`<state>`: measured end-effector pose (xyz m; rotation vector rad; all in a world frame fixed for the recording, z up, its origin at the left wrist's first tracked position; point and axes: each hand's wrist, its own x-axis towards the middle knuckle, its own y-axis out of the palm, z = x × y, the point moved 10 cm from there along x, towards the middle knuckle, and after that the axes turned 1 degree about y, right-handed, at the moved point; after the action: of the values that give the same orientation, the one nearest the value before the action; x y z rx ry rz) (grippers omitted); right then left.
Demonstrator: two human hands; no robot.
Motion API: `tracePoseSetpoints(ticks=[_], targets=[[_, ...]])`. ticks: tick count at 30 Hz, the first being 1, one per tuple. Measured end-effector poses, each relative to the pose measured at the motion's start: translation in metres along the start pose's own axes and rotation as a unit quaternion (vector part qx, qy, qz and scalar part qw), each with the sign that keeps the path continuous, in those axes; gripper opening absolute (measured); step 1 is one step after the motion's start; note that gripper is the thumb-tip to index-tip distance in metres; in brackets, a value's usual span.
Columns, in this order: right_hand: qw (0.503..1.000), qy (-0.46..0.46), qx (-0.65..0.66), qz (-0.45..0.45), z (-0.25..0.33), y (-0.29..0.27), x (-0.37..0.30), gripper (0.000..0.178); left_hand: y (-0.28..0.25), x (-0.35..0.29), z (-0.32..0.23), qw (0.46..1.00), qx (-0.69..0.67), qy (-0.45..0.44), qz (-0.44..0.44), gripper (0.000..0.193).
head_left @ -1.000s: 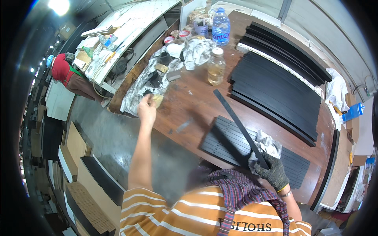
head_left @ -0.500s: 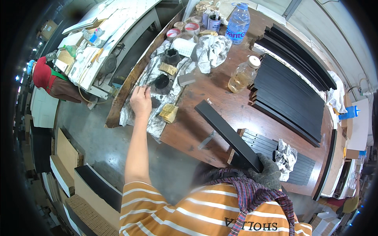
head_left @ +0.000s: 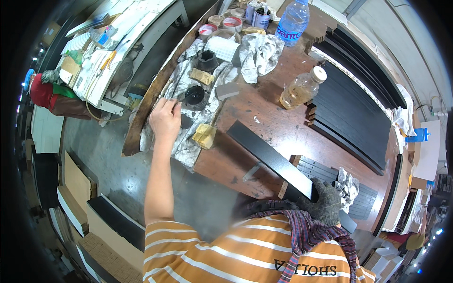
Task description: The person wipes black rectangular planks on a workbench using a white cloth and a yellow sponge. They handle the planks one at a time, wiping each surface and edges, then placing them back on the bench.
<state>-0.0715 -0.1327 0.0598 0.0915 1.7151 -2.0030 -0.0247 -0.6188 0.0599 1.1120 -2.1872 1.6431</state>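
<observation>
Head view, left hand: the bare left hand point(head_left: 165, 118) reaches out over the crinkled silver foil sheet point(head_left: 181, 146) at the near-left edge of the table; its fingers are curled together around something small and dark, but I cannot tell what it is.
Head view, right hand: the right hand point(head_left: 325, 203), in a dark knitted glove, has its fingers clamped around the near end of the long black strip point(head_left: 269, 158).
Black strip: flat, straight-edged and matt; it runs diagonally from the gloved hand out over the middle of the table, its far end near the foil.
Foil sheet: wrinkled and shiny, spotted with dark smears; it carries a round black cup point(head_left: 194, 96) just beside the left fingers, a second ridged black cup point(head_left: 206, 60) farther off, and yellowish sponge blocks point(head_left: 205, 136).
Table: the reddish-brown wooden table point(head_left: 264, 122) is worn and stained, with a rough raised plank along its left edge.
Bottles: a clear plastic bottle of amber liquid point(head_left: 302, 89) stands just beside the stacked black slats point(head_left: 354, 118); a blue-tinted water bottle point(head_left: 292, 21) stands at the far end.
Rag: a crumpled grey-white cloth point(head_left: 259, 54) lies between the foil and the water bottle.
Open room: bare wood shows between the foil and the slat stack, on both sides of the strip; grey concrete floor point(head_left: 104, 151) lies open left of the table.
</observation>
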Motion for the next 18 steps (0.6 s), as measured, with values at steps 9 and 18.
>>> tracePoseSetpoints(ticks=[9, 18], targets=[[0.999, -0.027, -0.012, -0.044, -0.001, -0.004, -0.002, 0.062, -0.009, -0.014, -0.026, 0.999, 0.018, 0.021, 0.037, 0.01], [0.997, -0.028, -0.004, -0.07, -0.002, -0.011, -0.003, 0.064, -0.023, -0.029, -0.022, 0.994, -0.097, -0.046, 0.023, 0.007]])
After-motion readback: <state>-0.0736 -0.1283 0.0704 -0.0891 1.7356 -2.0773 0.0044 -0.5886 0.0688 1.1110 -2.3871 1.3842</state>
